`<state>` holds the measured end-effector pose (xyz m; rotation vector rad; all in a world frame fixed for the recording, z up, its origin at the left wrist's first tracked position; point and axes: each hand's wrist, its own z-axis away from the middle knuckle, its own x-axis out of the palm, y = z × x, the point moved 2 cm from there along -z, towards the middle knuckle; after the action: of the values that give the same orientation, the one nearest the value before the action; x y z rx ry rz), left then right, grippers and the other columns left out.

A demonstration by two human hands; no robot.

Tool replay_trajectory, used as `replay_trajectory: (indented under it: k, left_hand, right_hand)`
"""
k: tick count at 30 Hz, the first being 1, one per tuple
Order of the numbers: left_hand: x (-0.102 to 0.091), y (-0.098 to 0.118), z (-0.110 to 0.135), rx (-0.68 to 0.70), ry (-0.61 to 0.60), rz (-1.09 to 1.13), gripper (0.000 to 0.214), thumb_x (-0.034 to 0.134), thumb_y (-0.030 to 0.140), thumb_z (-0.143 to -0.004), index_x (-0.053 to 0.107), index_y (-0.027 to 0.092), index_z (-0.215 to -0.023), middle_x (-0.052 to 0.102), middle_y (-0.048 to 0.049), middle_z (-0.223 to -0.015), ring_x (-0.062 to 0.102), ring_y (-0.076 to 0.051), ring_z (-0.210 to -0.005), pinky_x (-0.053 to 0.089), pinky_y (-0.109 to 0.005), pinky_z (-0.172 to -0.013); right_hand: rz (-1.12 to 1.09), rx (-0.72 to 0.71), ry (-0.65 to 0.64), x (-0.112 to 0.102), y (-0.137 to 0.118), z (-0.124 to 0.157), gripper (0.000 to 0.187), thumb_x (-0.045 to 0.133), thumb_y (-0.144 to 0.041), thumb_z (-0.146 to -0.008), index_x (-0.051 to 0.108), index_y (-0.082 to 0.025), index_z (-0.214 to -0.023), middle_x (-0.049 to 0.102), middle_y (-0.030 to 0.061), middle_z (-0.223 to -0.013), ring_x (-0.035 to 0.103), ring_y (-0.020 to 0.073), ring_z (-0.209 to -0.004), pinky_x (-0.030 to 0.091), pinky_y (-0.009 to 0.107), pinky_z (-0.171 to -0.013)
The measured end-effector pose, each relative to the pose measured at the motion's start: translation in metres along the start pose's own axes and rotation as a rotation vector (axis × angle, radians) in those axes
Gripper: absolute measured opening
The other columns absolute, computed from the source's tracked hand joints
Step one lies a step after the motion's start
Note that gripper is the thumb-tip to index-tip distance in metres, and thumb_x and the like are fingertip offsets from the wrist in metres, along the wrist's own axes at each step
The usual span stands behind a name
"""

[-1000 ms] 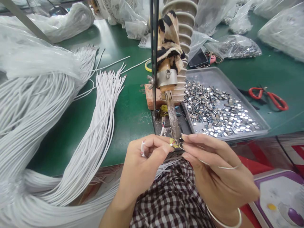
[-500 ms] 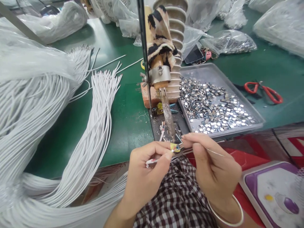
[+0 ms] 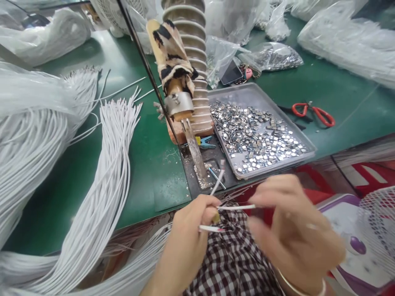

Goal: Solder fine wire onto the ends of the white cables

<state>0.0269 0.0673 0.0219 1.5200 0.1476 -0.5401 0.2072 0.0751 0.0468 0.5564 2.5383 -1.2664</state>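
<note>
My left hand (image 3: 191, 230) is closed around white wires (image 3: 237, 207), just in front of the table edge. One wire points right, a second short end with a red tip lies below it, and a third (image 3: 217, 183) points up toward the iron. A yellow patch (image 3: 216, 216) shows at my left fingertips. My right hand (image 3: 296, 230) is smeared by motion. The right-pointing wire reaches its fingertips, but whether they grip it is unclear. Beyond my hands, a clamped soldering iron (image 3: 196, 152) points down at a dark base (image 3: 189, 176). A thin silvery rod (image 3: 217, 178) lies there.
A clear tray (image 3: 274, 167) of small metal parts stands right of the iron. Red-handled pliers (image 3: 314, 113) lie beyond it. Bundles of white wire (image 3: 114, 156) cover the left side. A ribbed hose (image 3: 193, 45) rises behind the iron. A white-and-purple fan (image 3: 354, 242) stands lower right.
My right hand has moved right, away from my left fingers, and turned blurry. The small blue-and-metal piece between my hands no longer shows. The whole view has shifted, with the table things sliding left.
</note>
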Motion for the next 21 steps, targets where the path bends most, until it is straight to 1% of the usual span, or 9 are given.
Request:
replay_trajectory:
  k: [1, 2, 3, 5, 8, 11, 16, 19, 21]
  left_hand:
    - [0.003, 0.002, -0.002, 0.028, -0.076, -0.019, 0.022, 0.045, 0.022, -0.101, 0.066, 0.02, -0.1, 0.073, -0.0042, -0.087, 0.067, -0.018, -0.074, 0.049, -0.026, -0.067]
    - [0.006, 0.004, -0.004, 0.06, -0.138, -0.027, 0.021, 0.045, 0.016, -0.099, 0.065, 0.02, -0.104, 0.073, -0.0052, -0.093, 0.068, -0.019, -0.08, 0.05, -0.027, -0.072]
    - [0.008, 0.006, -0.005, 0.091, -0.177, -0.025, 0.023, 0.046, 0.011, -0.098, 0.065, 0.02, -0.108, 0.073, -0.0056, -0.098, 0.068, -0.019, -0.084, 0.05, -0.027, -0.075]
    - [0.009, 0.008, -0.005, 0.152, -0.158, 0.015, 0.023, 0.052, 0.009, -0.095, 0.064, 0.021, -0.111, 0.071, -0.0044, -0.1, 0.067, -0.017, -0.085, 0.05, -0.025, -0.074]
    - [0.006, 0.009, -0.001, 0.274, 0.048, 0.126, 0.012, 0.064, 0.014, -0.093, 0.066, 0.023, -0.1, 0.067, -0.0004, -0.087, 0.061, -0.014, -0.075, 0.046, -0.022, -0.066]
    - [0.003, 0.01, 0.001, 0.312, 0.19, 0.157, 0.012, 0.063, 0.014, -0.094, 0.067, 0.02, -0.085, 0.058, 0.0019, -0.073, 0.054, -0.011, -0.065, 0.042, -0.021, -0.06]
    - [0.002, 0.011, -0.002, 0.272, 0.243, 0.167, 0.014, 0.069, 0.021, -0.091, 0.069, 0.019, -0.077, 0.053, 0.003, -0.065, 0.05, -0.011, -0.059, 0.038, -0.021, -0.054]
    - [0.003, 0.01, -0.003, 0.272, 0.259, 0.175, 0.013, 0.074, 0.024, -0.087, 0.071, 0.019, -0.076, 0.054, 0.0027, -0.064, 0.051, -0.011, -0.058, 0.037, -0.021, -0.052]
    - [0.004, 0.008, -0.004, 0.276, 0.234, 0.198, 0.016, 0.075, 0.027, -0.087, 0.072, 0.019, -0.073, 0.055, 0.0017, -0.064, 0.052, -0.011, -0.057, 0.038, -0.022, -0.051]
  right_hand:
    - [-0.033, -0.043, -0.153, -0.001, -0.006, -0.001, 0.026, 0.073, -0.012, -0.078, 0.067, -0.017, -0.102, 0.066, 0.003, -0.091, 0.059, 0.017, -0.089, 0.054, 0.031, -0.08]
    - [-0.051, -0.057, -0.247, -0.001, -0.01, -0.001, 0.022, 0.07, -0.009, -0.08, 0.068, -0.017, -0.1, 0.067, 0.0027, -0.088, 0.059, 0.0156, -0.085, 0.055, 0.029, -0.075]
    - [-0.051, -0.057, -0.294, -0.001, -0.014, -0.001, 0.02, 0.068, -0.006, -0.081, 0.068, -0.017, -0.098, 0.068, 0.0022, -0.085, 0.059, 0.0143, -0.082, 0.055, 0.027, -0.073]
    - [-0.016, -0.025, -0.248, -0.001, -0.015, 0.0, 0.021, 0.065, 0.0, -0.083, 0.068, -0.018, -0.095, 0.069, 0.001, -0.082, 0.059, 0.013, -0.078, 0.055, 0.026, -0.071]
    - [-0.029, 0.035, -0.162, 0.004, -0.01, 0.001, 0.015, 0.071, -0.006, -0.083, 0.068, -0.02, -0.087, 0.069, -0.0008, -0.076, 0.061, 0.0131, -0.074, 0.055, 0.026, -0.068]
    - [-0.117, 0.1, -0.165, 0.008, -0.005, 0.001, 0.014, 0.071, -0.007, -0.084, 0.069, -0.02, -0.085, 0.07, -0.0018, -0.074, 0.064, 0.0113, -0.071, 0.055, 0.024, -0.067]
    - [-0.339, 0.201, -0.27, 0.009, -0.001, -0.002, 0.023, 0.063, -0.003, -0.086, 0.072, -0.023, -0.093, 0.071, -0.002, -0.076, 0.064, 0.011, -0.071, 0.054, 0.024, -0.065]
    - [-0.383, 0.318, -0.301, 0.011, 0.002, -0.003, 0.018, 0.061, -0.007, -0.087, 0.07, -0.022, -0.083, 0.065, -0.0033, -0.068, 0.059, 0.0098, -0.063, 0.05, 0.022, -0.06]
    - [-0.386, 0.4, -0.34, 0.012, 0.002, -0.004, 0.019, 0.058, -0.011, -0.088, 0.066, -0.019, -0.074, 0.059, -0.0034, -0.064, 0.054, 0.0088, -0.058, 0.045, 0.021, -0.055]
